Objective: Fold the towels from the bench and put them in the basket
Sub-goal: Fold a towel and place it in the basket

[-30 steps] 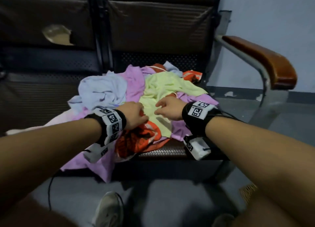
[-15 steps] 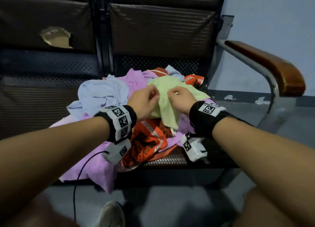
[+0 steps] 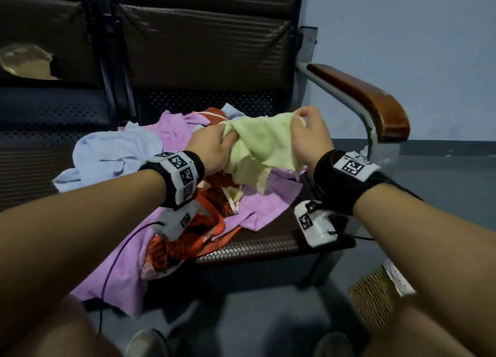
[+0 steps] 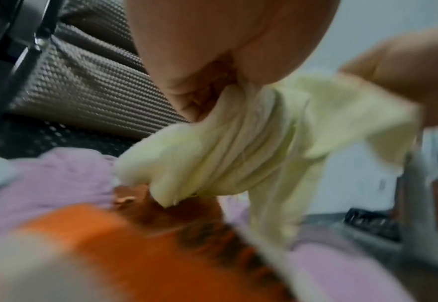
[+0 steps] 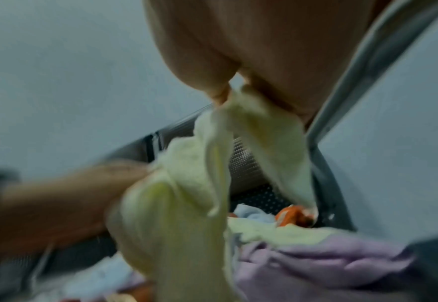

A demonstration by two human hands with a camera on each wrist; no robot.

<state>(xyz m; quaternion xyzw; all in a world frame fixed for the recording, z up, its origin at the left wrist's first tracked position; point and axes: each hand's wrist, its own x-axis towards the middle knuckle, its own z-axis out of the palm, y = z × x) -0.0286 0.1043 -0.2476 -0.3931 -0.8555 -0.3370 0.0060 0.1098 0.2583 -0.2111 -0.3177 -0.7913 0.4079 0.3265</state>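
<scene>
Head view: left hand (image 3: 212, 148) bunches yellow towel (image 3: 261, 144), right hand (image 3: 308, 134) pinches its corner, held above towel pile (image 3: 128, 152) on surface (image 3: 257, 245); basket (image 3: 371, 296) lower right.

Pale-green towel (image 3: 257, 144); lilac towel (image 3: 271, 201); light-blue towel (image 3: 112, 152) — orange patterned towel (image 3: 212, 222).

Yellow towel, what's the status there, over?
Left hand and right hand both grip the pale yellow terry towel. Lifted above the pile, unfolded. Nothing blocking.

Bare forearms; black wristbands (image 3: 346, 181) with white square-code tags; white camera boxes (image 3: 312, 222) beneath wrists; thin dark cable (image 3: 118, 252).
</scene>
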